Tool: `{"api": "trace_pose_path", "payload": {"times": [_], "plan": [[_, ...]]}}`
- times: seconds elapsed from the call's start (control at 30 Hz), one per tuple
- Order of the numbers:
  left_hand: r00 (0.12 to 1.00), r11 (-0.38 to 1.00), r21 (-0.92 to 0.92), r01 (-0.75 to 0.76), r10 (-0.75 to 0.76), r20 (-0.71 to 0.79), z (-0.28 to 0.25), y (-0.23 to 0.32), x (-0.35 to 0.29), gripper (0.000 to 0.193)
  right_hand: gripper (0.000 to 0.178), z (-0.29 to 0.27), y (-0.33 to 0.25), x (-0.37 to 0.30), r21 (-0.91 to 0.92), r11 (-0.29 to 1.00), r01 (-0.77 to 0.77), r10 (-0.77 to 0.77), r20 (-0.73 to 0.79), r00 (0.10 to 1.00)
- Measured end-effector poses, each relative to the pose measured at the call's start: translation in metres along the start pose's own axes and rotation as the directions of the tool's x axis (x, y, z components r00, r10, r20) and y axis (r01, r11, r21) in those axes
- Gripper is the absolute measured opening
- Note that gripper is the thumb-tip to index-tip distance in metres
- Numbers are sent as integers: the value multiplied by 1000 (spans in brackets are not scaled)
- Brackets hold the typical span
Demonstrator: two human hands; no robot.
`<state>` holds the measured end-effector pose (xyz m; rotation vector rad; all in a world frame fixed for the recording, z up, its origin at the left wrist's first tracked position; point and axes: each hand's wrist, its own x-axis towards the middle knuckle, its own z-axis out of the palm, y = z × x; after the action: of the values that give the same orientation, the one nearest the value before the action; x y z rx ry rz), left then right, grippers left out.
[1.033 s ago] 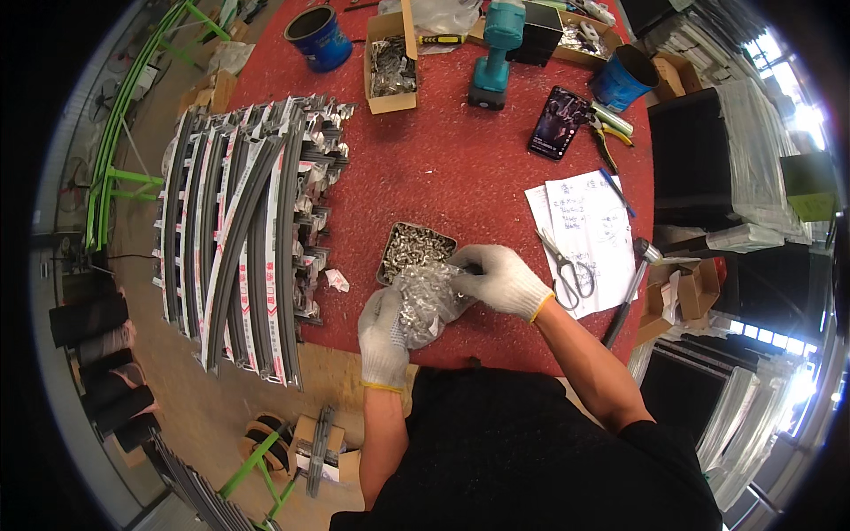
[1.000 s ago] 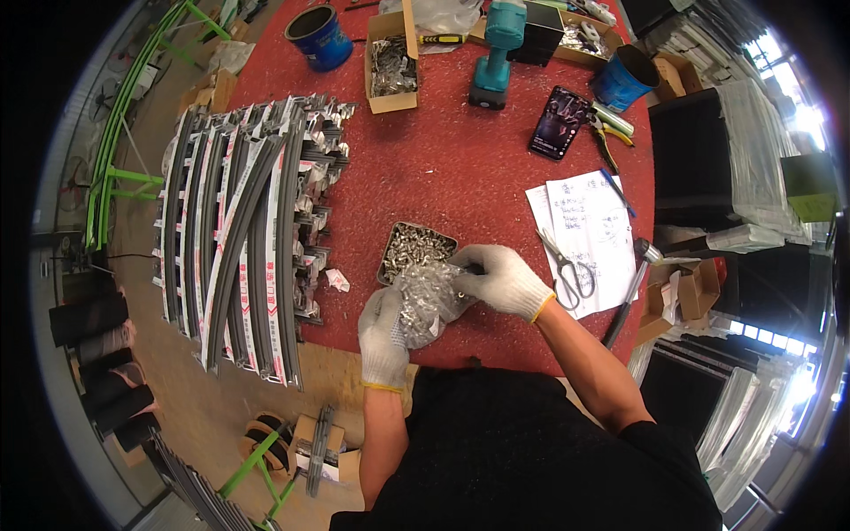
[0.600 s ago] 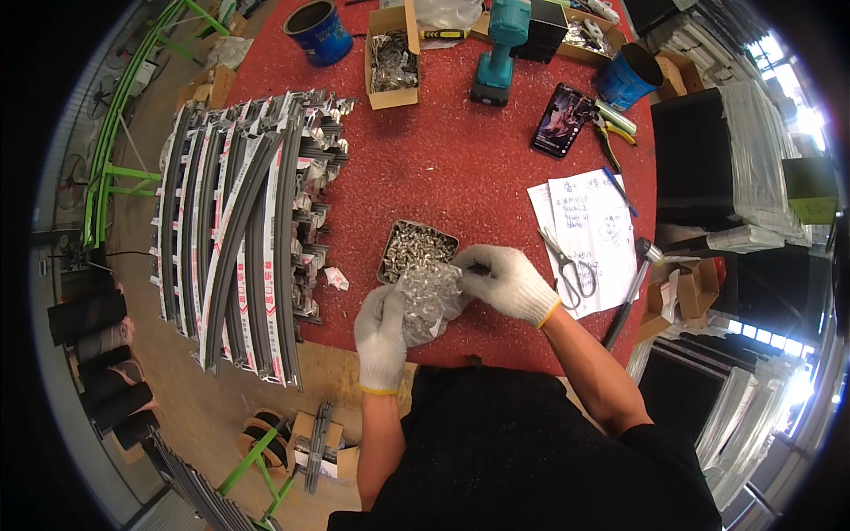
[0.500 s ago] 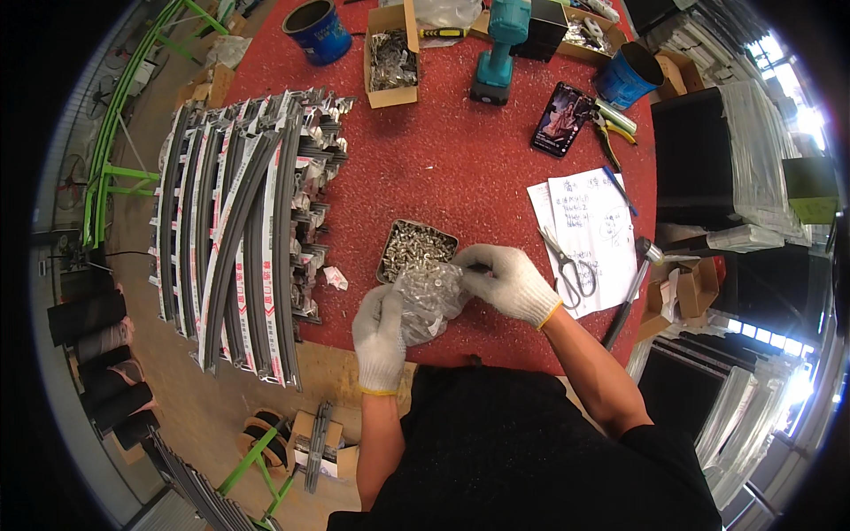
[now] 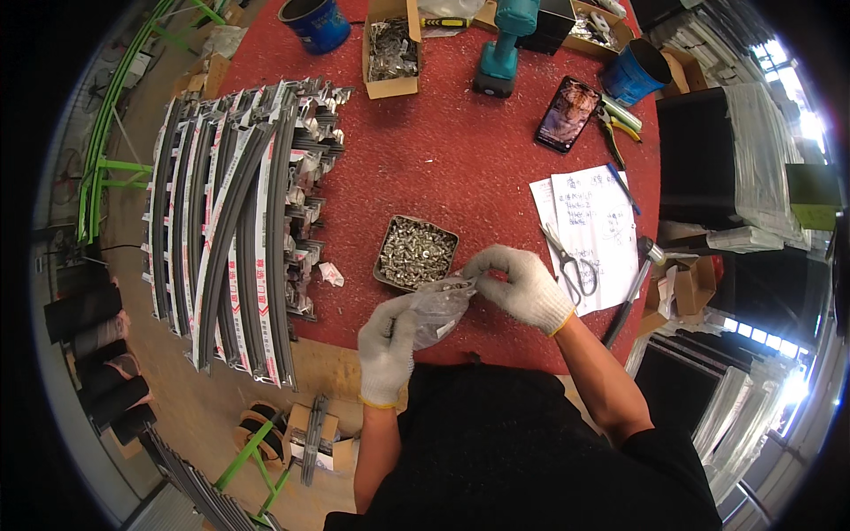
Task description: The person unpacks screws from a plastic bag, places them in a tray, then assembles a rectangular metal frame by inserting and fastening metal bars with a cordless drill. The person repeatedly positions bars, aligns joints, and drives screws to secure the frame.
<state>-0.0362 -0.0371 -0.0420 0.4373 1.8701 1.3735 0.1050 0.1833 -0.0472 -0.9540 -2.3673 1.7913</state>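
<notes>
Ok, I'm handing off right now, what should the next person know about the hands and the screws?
Left hand: gloved, grips the clear plastic bag from below.
Right hand: gloved, pinches the bag's top edge.
Open tin of silver screws sits on the red mat just beyond the bag.
Done: bag is in hand over the mat.
Left: whether the bag is open cannot be told.

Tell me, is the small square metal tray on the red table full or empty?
Full: the small square metal tray is heaped with shiny silver screws.

Clear plastic bag [image 5: 438,305], crumpled, few screws inside, held up at six o'clock of open screw tin [image 5: 416,253].
</notes>
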Motion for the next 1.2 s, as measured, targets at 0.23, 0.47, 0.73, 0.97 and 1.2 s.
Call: {"api": "trace_pose_path", "payload": {"times": [0.23,0.47,0.73,0.97,1.2], "plan": [[993,972,206,-112,102,59,16,7,-2,27,21,5,6,-4,71,997,25,-26,19,999],[897,645,636,-425,397,196,20,16,1,30,29,0,16,-25,-82,996,47,-65,-224,973],[715,344,635,-692,445,538,41,47,1,10,55,-23,-8,-70,-266,919,290,-338,-157,928],[569,294,487,-822,444,692,64,99,-11,22,42,-21,-33,-106,-361,885,295,-317,0,948],[568,443,361,-821,563,601,97,130,1,23,26,-82,-23,-133,-410,912,20,-87,-146,985]]}}
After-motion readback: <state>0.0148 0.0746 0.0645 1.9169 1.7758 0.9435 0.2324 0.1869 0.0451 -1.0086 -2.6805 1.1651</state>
